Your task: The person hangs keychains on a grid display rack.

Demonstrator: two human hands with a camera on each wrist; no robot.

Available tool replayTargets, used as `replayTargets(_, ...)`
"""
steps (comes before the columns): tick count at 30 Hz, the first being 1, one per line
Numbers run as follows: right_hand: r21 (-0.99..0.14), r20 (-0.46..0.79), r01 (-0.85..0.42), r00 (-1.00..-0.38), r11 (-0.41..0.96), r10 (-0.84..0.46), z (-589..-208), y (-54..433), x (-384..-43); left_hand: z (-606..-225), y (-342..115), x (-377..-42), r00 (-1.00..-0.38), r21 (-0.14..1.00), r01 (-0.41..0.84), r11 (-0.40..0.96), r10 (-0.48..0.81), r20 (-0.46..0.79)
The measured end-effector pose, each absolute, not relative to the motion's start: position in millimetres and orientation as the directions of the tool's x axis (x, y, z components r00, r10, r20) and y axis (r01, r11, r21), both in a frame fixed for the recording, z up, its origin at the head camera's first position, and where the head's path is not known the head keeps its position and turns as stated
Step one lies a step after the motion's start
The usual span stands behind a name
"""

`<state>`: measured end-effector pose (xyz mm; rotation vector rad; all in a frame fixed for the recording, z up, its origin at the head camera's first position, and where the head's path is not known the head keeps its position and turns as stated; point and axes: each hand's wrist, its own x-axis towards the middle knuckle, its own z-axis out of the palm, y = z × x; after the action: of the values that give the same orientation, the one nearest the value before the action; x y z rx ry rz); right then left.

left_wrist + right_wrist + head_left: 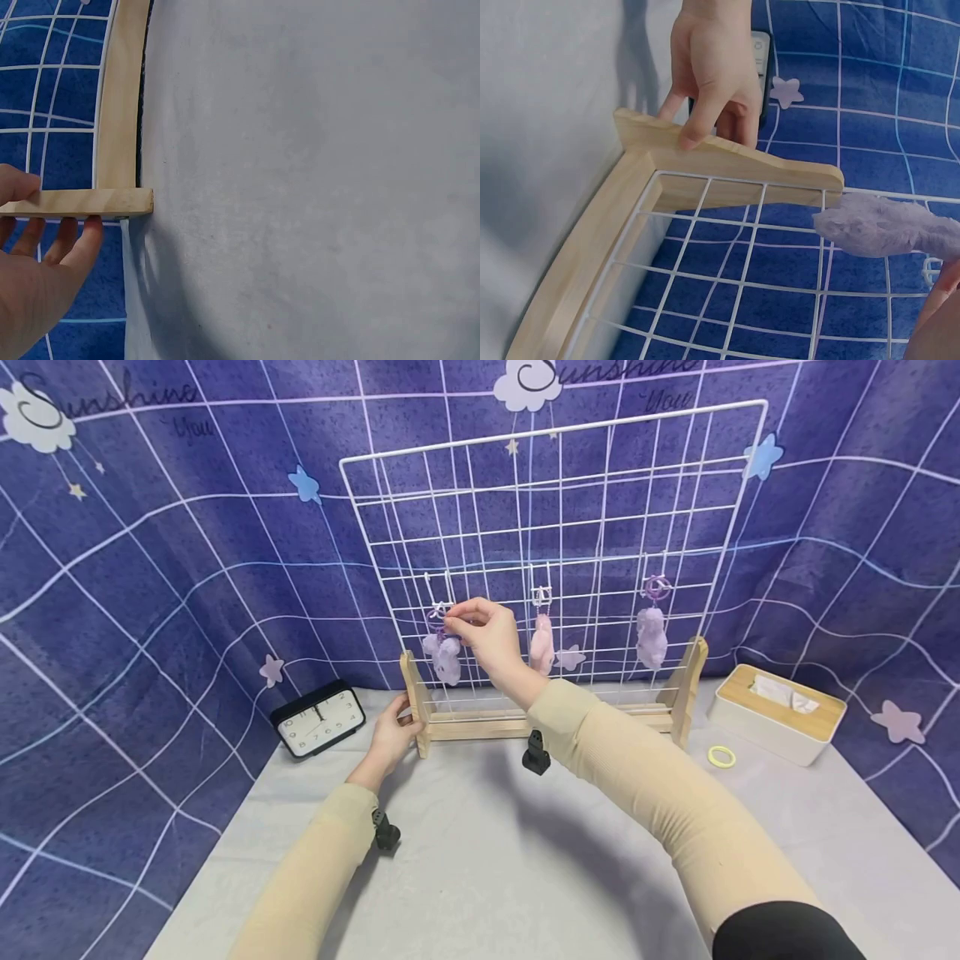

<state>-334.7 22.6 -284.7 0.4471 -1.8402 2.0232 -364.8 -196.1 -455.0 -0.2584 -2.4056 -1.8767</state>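
Note:
A white wire grid rack (552, 441) stands on a wooden base, with three plush keychains hanging from its hooks. My right hand (489, 639) pinches the purple ring at the top of the left lavender plush keychain (447, 662), right at a white hook. In the right wrist view that furry plush (881, 225) dangles beside the right hand (939, 315), which is mostly cut off. With thumb and fingers on opposite sides, my left hand (393, 735) grips the wooden end support (82, 201). A pink plush keychain (542, 643) hangs mid-rack; another lavender one (652, 639) hangs at right.
To the left of the rack a black-framed clock (321, 720) leans back. At right stand a white tissue box (761, 732) with a wooden lid and, in front of it, a yellow ring (722, 757). A blue patterned curtain (187, 635) hangs behind the table.

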Motion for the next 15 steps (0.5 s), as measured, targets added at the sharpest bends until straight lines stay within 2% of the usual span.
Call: replayTargets(15, -0.87, 0.483, -0.491, -0.865, -0.038, 0.136, -284.3, 19.5, -342.1, -454.9, -194.7, -363.7, -0.985, 0.953, 0.171, 0.25, 0.075, 0.158)
